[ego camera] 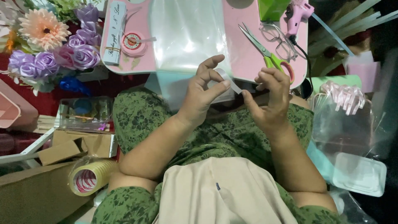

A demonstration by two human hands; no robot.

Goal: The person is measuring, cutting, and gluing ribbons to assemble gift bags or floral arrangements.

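Lap first: your left hand [204, 89] and right hand [271, 97] pinch a clear tape strip [230, 81] btwn fingertips, just below the pink bench [244, 58]. Tape looks light, limp, sticky; grip at ends only. Scissors [267, 54] beyond.

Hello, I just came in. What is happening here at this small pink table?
A person sits at a small pink table and holds a short strip of clear tape between both hands. The left hand pinches one end with thumb and forefinger, and the right hand takes the other end. A clear plastic sheet lies on the table in front of them. Green-handled scissors, glasses and a pink glue gun rest to the right. Artificial flowers lie at the left, and a tape roll sits lower left.
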